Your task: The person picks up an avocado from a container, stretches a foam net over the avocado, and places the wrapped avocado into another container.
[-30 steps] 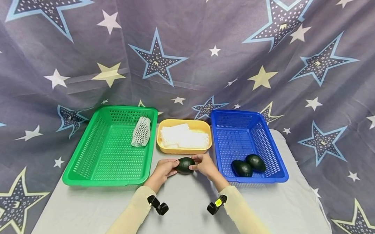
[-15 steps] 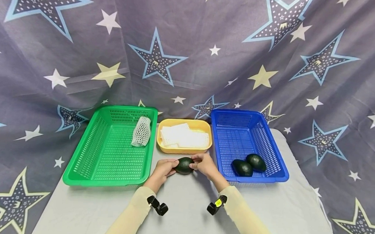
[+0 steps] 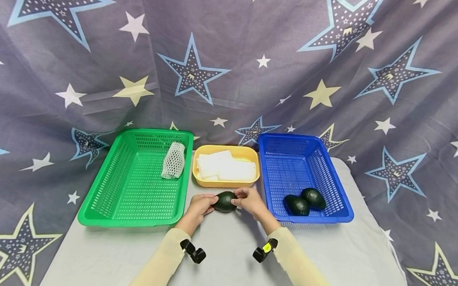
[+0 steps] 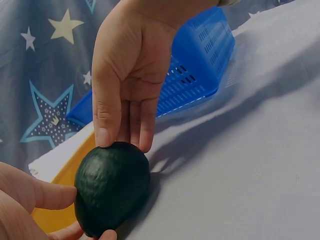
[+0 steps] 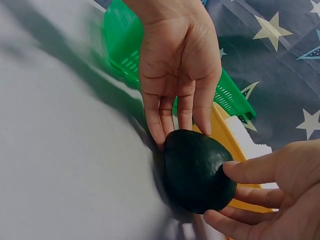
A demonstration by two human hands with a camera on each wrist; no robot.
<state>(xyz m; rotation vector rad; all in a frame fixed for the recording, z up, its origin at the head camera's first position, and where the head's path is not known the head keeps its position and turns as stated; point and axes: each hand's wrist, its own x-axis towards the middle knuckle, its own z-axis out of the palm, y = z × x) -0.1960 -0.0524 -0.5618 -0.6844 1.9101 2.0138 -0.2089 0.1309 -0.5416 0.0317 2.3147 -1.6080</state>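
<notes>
A dark green avocado (image 3: 225,202) lies sideways between my two hands, in front of the yellow basket (image 3: 225,184). My left hand (image 3: 200,208) pinches its left end, thumb on the near side and fingers beneath. At the other end my right hand (image 3: 251,203) holds it between thumb and fingers. In the left wrist view the avocado (image 4: 112,187) shows smooth, slightly bumpy skin, with its narrower end at the left hand (image 4: 30,205). The right wrist view has the same avocado (image 5: 199,171) with the right hand's thumb (image 5: 250,170) pressed against it.
White foam nets (image 3: 225,165) fill the yellow basket. To the left stands a green basket (image 3: 133,221) holding one net-wrapped item (image 3: 173,160). The blue basket (image 3: 306,219) at right holds two avocados (image 3: 296,205). A star-patterned curtain (image 3: 232,75) hangs behind the white-covered table (image 3: 227,262).
</notes>
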